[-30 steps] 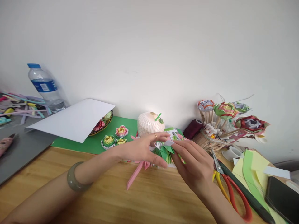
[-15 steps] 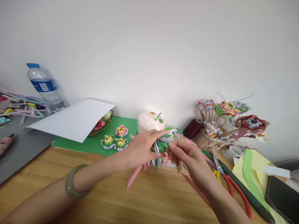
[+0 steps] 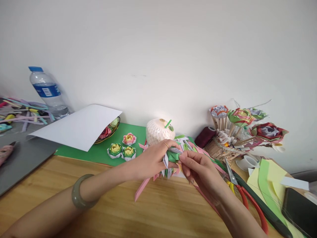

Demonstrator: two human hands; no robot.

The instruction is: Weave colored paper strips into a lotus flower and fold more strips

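Green and white folded paper [image 3: 173,156] is held between my two hands at the middle of the view. My left hand [image 3: 155,157] wraps its fingers and thumb around the paper from the left; a ring and a jade-like bangle show on that arm. From the right, my right hand [image 3: 198,165] pinches the paper's edge between thumb and forefinger. Behind and below the hands lies a pile of pink, green and white folded paper strips [image 3: 185,144], partly hidden by them. A pale coconut [image 3: 159,132] with a green straw stands just behind.
Paper flowers [image 3: 128,152] lie on a green sheet [image 3: 96,157]. A white sheet [image 3: 76,127] covers part of a bowl. At left stands a water bottle [image 3: 47,91]. To the right are scissors [image 3: 244,195], a flower-filled basket [image 3: 223,150], a thread spool [image 3: 205,136] and a phone [image 3: 298,210].
My right hand has moved from beside the green paper to pinching its edge. My left hand has closed around the paper, which has turned between the hands.
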